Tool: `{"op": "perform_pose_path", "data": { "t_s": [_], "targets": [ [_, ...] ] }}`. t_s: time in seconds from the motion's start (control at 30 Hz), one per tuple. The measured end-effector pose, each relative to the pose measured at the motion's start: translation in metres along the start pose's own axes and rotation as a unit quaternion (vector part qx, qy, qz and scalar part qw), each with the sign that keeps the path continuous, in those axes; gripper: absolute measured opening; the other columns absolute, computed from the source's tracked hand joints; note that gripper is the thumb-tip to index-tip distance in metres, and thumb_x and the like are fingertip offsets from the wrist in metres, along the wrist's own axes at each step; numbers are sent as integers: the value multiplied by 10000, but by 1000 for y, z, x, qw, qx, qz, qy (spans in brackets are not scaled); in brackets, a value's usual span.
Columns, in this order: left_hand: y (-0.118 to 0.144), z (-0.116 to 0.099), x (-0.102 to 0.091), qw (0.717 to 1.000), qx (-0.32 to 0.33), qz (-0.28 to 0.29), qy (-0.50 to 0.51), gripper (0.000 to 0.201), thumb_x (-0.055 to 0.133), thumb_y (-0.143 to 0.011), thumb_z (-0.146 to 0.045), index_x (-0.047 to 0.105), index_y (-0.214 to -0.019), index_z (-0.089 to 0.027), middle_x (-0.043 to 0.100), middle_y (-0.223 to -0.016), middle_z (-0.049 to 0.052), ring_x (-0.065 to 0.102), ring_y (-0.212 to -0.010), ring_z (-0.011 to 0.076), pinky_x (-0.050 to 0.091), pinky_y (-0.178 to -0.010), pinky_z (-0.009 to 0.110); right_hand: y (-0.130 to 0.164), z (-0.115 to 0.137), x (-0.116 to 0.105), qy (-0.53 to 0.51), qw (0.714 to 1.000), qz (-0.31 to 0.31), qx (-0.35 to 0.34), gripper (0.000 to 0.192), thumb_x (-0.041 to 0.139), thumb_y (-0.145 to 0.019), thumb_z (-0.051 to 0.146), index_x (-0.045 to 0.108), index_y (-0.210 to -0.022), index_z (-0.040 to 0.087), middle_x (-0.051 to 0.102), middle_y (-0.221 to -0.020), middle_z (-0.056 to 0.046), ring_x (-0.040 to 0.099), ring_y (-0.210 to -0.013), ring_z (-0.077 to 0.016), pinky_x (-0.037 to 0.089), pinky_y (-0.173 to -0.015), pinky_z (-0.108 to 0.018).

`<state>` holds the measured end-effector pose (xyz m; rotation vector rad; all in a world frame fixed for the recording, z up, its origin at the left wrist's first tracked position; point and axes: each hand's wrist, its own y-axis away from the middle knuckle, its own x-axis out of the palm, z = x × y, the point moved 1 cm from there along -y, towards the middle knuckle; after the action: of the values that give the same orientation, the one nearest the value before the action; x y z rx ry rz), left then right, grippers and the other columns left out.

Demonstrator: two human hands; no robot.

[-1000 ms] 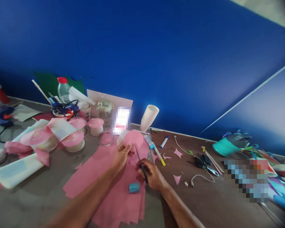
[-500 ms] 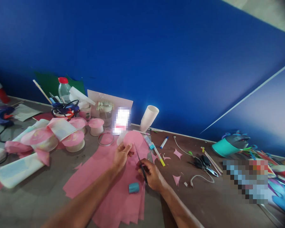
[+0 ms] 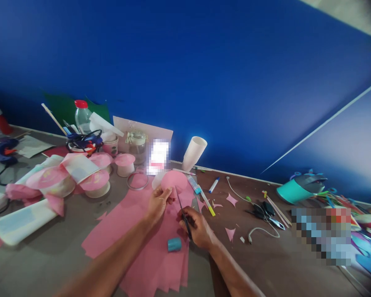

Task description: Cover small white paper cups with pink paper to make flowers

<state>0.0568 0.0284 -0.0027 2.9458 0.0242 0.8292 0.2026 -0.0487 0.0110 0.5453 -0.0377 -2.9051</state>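
Between thumb and fingers, my left hand point(image 3: 159, 203) pinches the lower edge of a round pink paper disc point(image 3: 174, 180). My right hand point(image 3: 197, 226) is closed around the handles of dark scissors point(image 3: 183, 212). Their blades point up and away, with the tips at the disc's lower edge. Under both hands lies a fanned stack of pink paper sheets point(image 3: 136, 247). A small teal cylinder point(image 3: 174, 244) rests on the stack below the right hand. To the left of the disc, a ring point(image 3: 137, 181) lies on pink paper.
Paper cups with pink tops point(image 3: 95, 183) crowd the left. A glass jar point(image 3: 137, 147), a blurred bright screen point(image 3: 158, 156) and stacked white cups point(image 3: 194, 152) stand behind. Rightward lie markers point(image 3: 214, 185), pink scraps point(image 3: 230, 234), a white cable point(image 3: 262, 229) and a teal container point(image 3: 292, 191).
The view has shifted very slightly. Both hands, the disc and the scissors keep nearly the same positions.
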Motion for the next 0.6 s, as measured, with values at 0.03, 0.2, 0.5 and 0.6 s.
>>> {"op": "perform_pose_path", "data": {
  "t_s": [0.03,0.2,0.5,0.6],
  "targets": [
    [0,0,0,1000,-2,1,0,347,809,-672,-434,607,-586,-166,504,-453,-61,441,-442,71,473,-557,244,0,0,0,4,1000,-2,-1,155,620,-789,282,614,-909,185,612,-774,-9,520,-582,-114,392,-541,-228],
    [0,1,-1,1000,-12,0,-1,377,816,-664,-445,576,-565,-172,496,-440,-65,439,-432,69,491,-577,252,1,2,0,15,1000,-4,-12,158,620,-788,276,621,-915,182,591,-763,-2,496,-591,-113,382,-547,-229],
    [2,-3,2,1000,-29,6,2,390,838,-619,-465,582,-570,-176,500,-427,-70,447,-411,71,501,-588,267,0,2,-1,28,999,-9,-29,207,653,-813,360,620,-915,183,610,-782,-13,522,-640,-126,427,-598,-245],
    [3,-4,3,999,-32,6,3,385,844,-612,-463,594,-571,-173,503,-423,-67,463,-416,77,499,-591,270,0,1,0,20,1000,-10,-20,229,655,-817,376,620,-932,180,598,-767,-6,518,-632,-124,439,-590,-244]
  ]
}}
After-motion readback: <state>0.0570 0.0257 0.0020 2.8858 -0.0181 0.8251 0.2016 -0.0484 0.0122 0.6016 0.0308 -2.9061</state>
